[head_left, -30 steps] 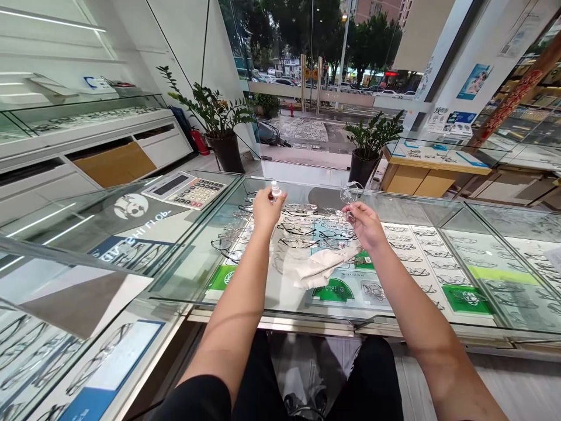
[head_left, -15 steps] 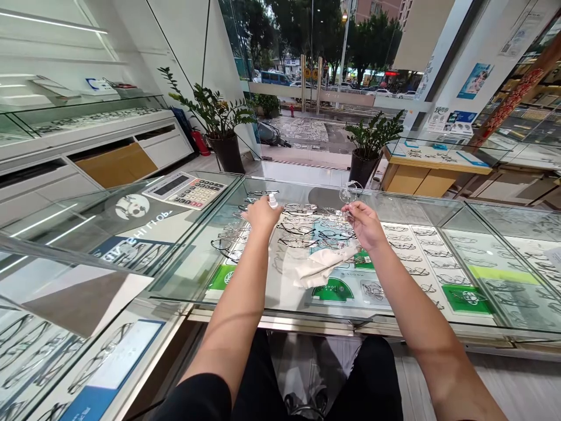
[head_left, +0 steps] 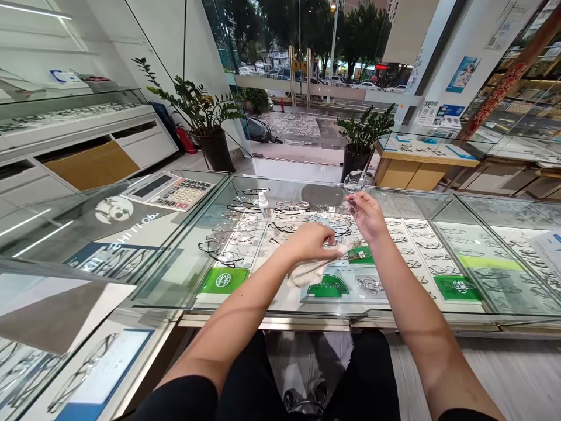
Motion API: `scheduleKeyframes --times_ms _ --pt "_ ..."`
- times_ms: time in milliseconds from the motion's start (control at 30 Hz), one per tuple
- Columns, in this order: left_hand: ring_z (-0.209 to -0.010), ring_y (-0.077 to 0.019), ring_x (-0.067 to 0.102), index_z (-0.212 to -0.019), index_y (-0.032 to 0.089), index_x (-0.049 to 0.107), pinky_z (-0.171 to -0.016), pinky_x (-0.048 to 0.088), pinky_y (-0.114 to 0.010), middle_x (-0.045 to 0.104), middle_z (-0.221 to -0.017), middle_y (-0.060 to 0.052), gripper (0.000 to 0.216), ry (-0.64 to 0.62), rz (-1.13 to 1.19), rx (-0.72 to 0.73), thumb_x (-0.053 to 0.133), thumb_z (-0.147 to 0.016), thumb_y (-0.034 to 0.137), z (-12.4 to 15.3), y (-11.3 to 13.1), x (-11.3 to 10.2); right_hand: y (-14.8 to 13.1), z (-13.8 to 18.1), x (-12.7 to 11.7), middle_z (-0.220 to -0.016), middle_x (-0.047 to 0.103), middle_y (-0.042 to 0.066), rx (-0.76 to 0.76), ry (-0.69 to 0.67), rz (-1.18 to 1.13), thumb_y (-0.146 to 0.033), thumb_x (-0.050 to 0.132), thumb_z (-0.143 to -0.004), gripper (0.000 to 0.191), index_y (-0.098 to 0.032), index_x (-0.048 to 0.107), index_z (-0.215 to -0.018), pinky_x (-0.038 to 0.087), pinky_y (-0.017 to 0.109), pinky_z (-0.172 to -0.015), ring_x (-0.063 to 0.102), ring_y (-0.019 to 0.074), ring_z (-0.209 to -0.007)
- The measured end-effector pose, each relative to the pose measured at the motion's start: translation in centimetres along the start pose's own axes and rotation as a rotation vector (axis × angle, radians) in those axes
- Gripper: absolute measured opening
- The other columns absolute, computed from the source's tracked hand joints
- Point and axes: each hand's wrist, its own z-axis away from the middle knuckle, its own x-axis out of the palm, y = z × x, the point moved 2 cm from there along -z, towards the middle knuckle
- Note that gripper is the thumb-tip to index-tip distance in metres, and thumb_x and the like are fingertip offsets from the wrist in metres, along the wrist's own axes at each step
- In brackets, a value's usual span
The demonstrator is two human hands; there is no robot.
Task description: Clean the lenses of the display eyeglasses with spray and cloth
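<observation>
My right hand (head_left: 369,216) pinches a pair of thin-rimmed eyeglasses (head_left: 354,180) by fingertips and thumb, holding it up above the glass counter, its clear round lens toward the far side. My left hand (head_left: 313,241) is over a cream cleaning cloth (head_left: 307,273) lying on the counter. Its thumb and forefinger are apart at the cloth's upper edge, and the other fingers are partly hidden. A small white spray bottle (head_left: 264,206) stands upright beyond my left hand.
Under the glass counter (head_left: 274,309) lie several rows of eyeglasses and green cards (head_left: 224,280). A large calculator (head_left: 169,190) rests at left. A grey oval tray (head_left: 322,195) lies near the far edge. Potted plants (head_left: 214,146) stand beyond, before the glass door.
My left hand has let go of the spray bottle, now left standing, and has moved right and nearer to the cloth. My right hand still holds the eyeglasses up. The view has shifted slightly.
</observation>
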Motion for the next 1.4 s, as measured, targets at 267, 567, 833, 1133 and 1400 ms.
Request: scheduleKeyframes --times_ms 267,567,833,1133,1400 --pt "-0.069 -0.0238 0.058 -0.072 0.023 0.059 -0.06 0.025 -0.036 0.068 -0.076 -0.006 0.013 0.009 -0.022 0.031 0.068 -0.08 0.029 -0.1 0.6 1.6 -0.1 0.1 0.1 -0.09 0.077 0.001 -0.003 0.001 -0.002 -0.042 0.092 -0.07 0.028 -0.026 0.071 -0.078 0.05 0.028 -0.069 0.063 0.0144 -0.079" --pt "-0.068 -0.0189 0.048 -0.072 0.022 0.05 -0.064 0.038 -0.032 0.052 -0.072 -0.001 0.009 0.334 0.797 -0.178 0.049 -0.08 0.025 -0.5 -1.3 -0.9 -0.9 0.1 -0.4 -0.089 0.077 -0.001 -0.009 -0.002 -0.084 -0.043 0.097 -0.067 0.031 -0.027 0.073 -0.078 0.056 0.027 -0.076 0.065 0.0136 -0.079" --pt "-0.06 -0.013 0.044 -0.082 0.021 0.053 -0.057 0.037 -0.026 0.048 -0.07 0.002 0.034 0.531 1.151 -0.25 0.063 -0.091 0.052 -0.8 -2.2 -0.9 -0.2 0.4 0.1 -0.089 0.076 -0.001 0.068 -0.06 -0.2 -0.04 0.097 -0.068 0.031 -0.024 0.073 -0.08 0.061 0.029 -0.092 0.07 0.0145 -0.088" --pt "-0.08 -0.0199 0.058 -0.081 0.02 0.069 -0.076 0.045 -0.032 0.065 -0.084 -0.004 0.046 0.61 0.692 -0.048 0.059 -0.099 0.062 -0.4 -1.0 -1.7 -0.4 1.2 0.8 -0.09 0.073 -0.003 0.16 -0.187 -0.313 -0.041 0.091 -0.075 0.026 -0.027 0.07 -0.081 0.064 0.043 -0.094 0.071 0.0189 -0.096" --pt "-0.09 -0.023 0.061 -0.083 0.022 0.072 -0.081 0.045 -0.036 0.065 -0.093 -0.009 0.041 0.593 0.426 0.005 0.051 -0.105 0.048 -0.1 -0.7 -1.5 -1.4 1.3 0.7 -0.087 0.073 -0.001 0.061 -0.168 -0.224 -0.044 0.095 -0.07 0.031 -0.027 0.071 -0.078 0.062 0.042 -0.096 0.072 0.0216 -0.098"
